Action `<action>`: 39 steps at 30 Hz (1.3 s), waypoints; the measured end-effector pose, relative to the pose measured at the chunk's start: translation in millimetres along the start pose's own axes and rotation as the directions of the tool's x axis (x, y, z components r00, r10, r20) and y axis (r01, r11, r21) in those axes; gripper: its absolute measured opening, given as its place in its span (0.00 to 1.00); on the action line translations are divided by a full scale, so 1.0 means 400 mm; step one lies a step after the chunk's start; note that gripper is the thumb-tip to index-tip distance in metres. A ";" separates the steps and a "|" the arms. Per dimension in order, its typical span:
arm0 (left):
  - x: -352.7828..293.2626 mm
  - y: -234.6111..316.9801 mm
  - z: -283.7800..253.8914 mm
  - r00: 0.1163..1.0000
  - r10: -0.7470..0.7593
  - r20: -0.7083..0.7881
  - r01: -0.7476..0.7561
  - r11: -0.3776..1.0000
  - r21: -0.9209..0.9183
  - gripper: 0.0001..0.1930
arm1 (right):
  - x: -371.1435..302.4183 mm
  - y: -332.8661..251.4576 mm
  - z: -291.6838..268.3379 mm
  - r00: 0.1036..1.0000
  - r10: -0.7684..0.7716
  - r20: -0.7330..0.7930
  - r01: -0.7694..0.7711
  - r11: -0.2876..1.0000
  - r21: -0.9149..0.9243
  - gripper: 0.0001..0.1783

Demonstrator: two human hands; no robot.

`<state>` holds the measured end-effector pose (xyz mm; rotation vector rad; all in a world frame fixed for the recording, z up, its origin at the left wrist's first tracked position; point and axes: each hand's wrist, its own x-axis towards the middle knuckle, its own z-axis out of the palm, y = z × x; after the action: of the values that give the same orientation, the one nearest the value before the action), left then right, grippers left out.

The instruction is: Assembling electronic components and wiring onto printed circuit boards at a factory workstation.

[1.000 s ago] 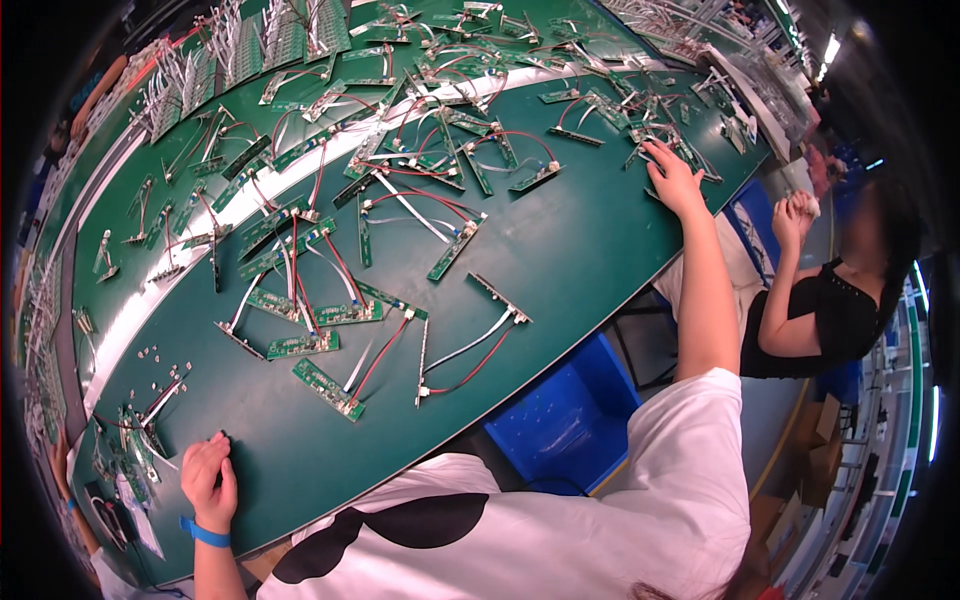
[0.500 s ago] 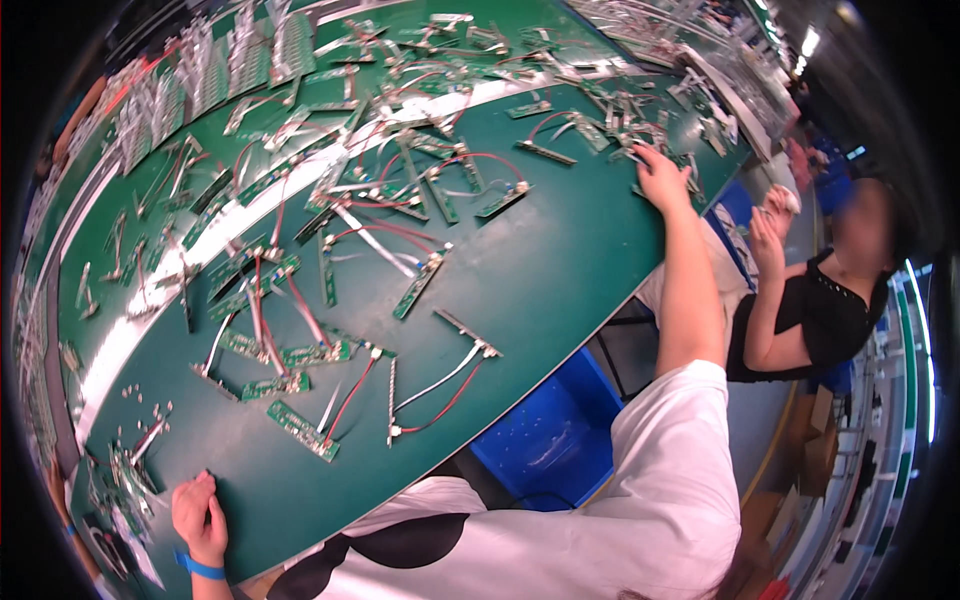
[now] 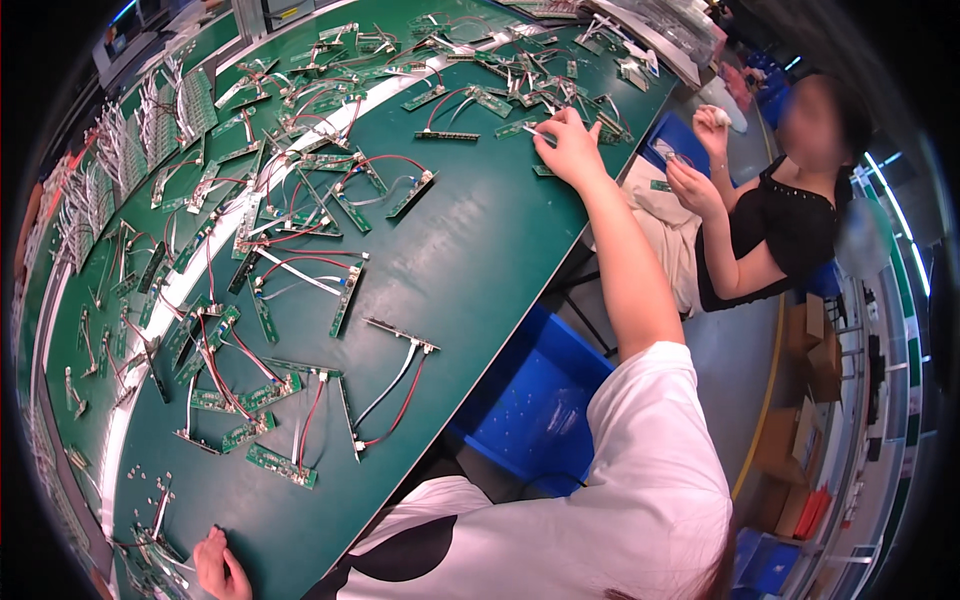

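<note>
My right hand (image 3: 572, 148) reaches to the far right part of the green table. Its thumb and forefinger are pinched at the end of a small green circuit board (image 3: 514, 127), among a cluster of boards with wires. Low on the left, my left hand (image 3: 216, 568) rests at the table with its fingers curled in; what they hold, if anything, is hidden. Beside it lies a heap of small boards (image 3: 152, 552). Between my hands, several green boards joined by red and white wires are spread about, among them a wired pair (image 3: 402, 335) and a flat board (image 3: 282, 465).
Bundles of white-wired boards (image 3: 135, 150) stand along the far left. Tiny white parts (image 3: 160, 485) lie scattered near the heap. A blue bin (image 3: 535, 400) sits below the table's near edge. At the right, a co-worker in black (image 3: 745, 235) holds small items in both hands.
The view has turned, so the table's contents appear shifted left. My right hand's thumb and forefinger have come to a small board at the far right. My left hand keeps its curled pose.
</note>
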<state>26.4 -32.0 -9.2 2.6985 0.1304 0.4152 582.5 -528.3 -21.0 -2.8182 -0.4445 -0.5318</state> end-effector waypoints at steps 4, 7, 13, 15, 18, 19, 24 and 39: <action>-0.005 -0.014 0.000 0.999 0.036 0.006 -0.036 0.999 0.034 0.10 | -0.013 -0.026 0.003 1.000 0.019 -0.004 -0.019 0.999 -0.047 0.25; -0.007 -0.014 -0.001 0.999 0.036 0.005 -0.036 0.999 0.037 0.09 | -0.027 -0.054 -0.001 0.999 -0.007 -0.048 0.002 0.995 -0.098 0.25; -0.013 -0.016 0.000 0.999 0.028 0.018 -0.029 0.999 0.040 0.10 | -0.065 -0.075 0.004 0.988 -0.068 -0.141 0.052 0.992 -0.119 0.25; -0.016 -0.017 0.002 1.000 -0.006 0.027 0.005 1.000 0.029 0.11 | -0.082 -0.095 -0.002 0.966 -0.071 -0.248 0.057 0.996 -0.067 0.24; -0.020 -0.025 0.002 1.000 0.022 -0.007 -0.022 0.999 0.041 0.11 | -0.124 -0.163 -0.025 0.952 -0.044 -0.304 0.062 0.997 0.050 0.23; -0.020 -0.027 0.001 1.000 0.023 -0.004 -0.023 0.999 0.042 0.11 | -0.139 -0.188 -0.030 0.944 -0.024 -0.330 0.070 0.989 0.127 0.23; -0.023 -0.031 -0.003 1.000 -0.004 0.021 0.002 0.996 0.091 0.12 | -0.218 -0.303 -0.042 0.957 -0.058 -0.285 0.150 0.939 0.310 0.20; -0.022 -0.024 0.003 0.990 -0.142 0.004 0.141 0.987 0.078 0.13 | -0.276 -0.174 -0.025 0.754 0.657 0.034 0.024 -0.080 0.996 0.18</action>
<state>18.2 -25.0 -16.4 2.7444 0.3398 0.3607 458.1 -494.1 -42.5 -1.1052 0.1035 -0.4625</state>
